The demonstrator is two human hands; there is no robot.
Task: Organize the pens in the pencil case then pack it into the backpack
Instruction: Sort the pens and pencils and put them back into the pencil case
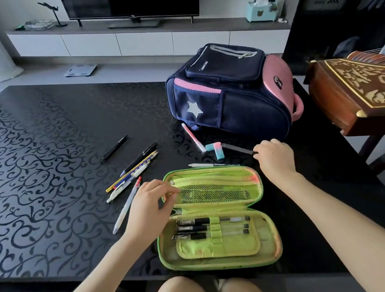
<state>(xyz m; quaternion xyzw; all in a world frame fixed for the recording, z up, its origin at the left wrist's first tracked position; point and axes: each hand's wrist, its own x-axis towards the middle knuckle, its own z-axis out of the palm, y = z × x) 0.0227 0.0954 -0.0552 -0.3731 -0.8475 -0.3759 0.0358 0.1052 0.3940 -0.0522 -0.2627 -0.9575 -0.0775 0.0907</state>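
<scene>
On the black patterned table (pixel 40 153), the green pencil case (pixel 221 262) lies open, between both hands.

Three pens (pixel 212 227) sit in its elastic loops. The left hand (pixel 149 205) rests curved fingers on the left edge of the mesh lid; whether it pinches it is unclear. The right hand (pixel 275 159), just beyond the case, pinches the end of a dark pen (pixel 237 148) beside the navy-and-pink backpack (pixel 229 97). Loose pens (pixel 131 173) lie to the left.

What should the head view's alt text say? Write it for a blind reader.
A person's right hand grips a dark pen beyond an open green pencil case on a black table; the left hand touches its mesh lid. Loose pens lie left, a navy backpack behind.
</scene>
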